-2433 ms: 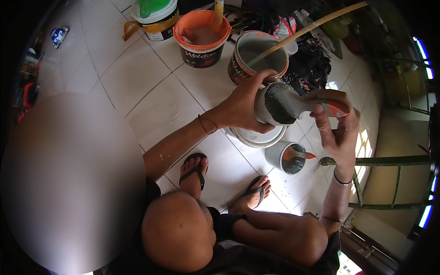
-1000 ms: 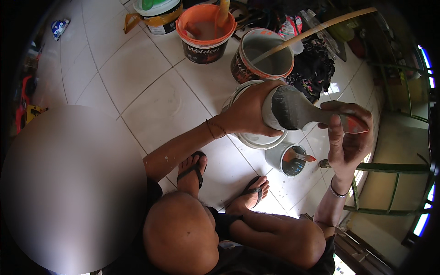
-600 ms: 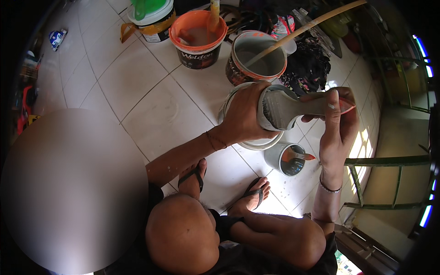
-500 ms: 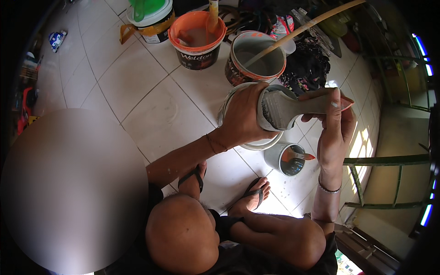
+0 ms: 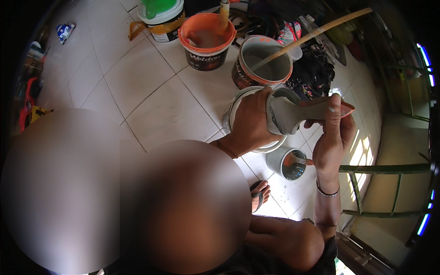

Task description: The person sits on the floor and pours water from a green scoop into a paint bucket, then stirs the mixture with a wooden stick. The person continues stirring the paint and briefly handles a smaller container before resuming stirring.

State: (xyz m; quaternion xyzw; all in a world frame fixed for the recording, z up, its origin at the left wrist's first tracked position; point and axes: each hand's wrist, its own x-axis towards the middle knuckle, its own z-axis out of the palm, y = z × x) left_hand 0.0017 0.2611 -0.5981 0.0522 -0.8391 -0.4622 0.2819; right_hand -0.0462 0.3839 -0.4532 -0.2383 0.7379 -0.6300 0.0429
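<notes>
In my left hand (image 5: 251, 120) is a small round tub (image 5: 288, 93), tipped so its mouth points right. My right hand (image 5: 337, 126) pinches a wide paintbrush (image 5: 311, 111) by its red-tipped handle. Grey paint coats the brush, and its bristle end lies at the tub's mouth, partly inside the rim. Directly under my left hand stands a pale bucket (image 5: 228, 112), mostly hidden. Just below the tub, on the floor, a grey pot (image 5: 275, 161) holds a second brush (image 5: 298, 160) with dark liquid around it.
Beyond my hands stand a bucket with a wooden stick (image 5: 316, 33), an orange-rimmed bucket (image 5: 208, 60) and a white bucket with a green thing on top (image 5: 167, 33). Dark floral cloth (image 5: 311, 75) lies behind. A green metal frame (image 5: 389, 168) is at right; my sandalled foot (image 5: 260, 195) is near the pot.
The brush has turned slightly at the tub's mouth, and its bristle end now sits a bit lower against the rim. The whole view has shifted slightly, and blur now covers my left forearm and knee.
</notes>
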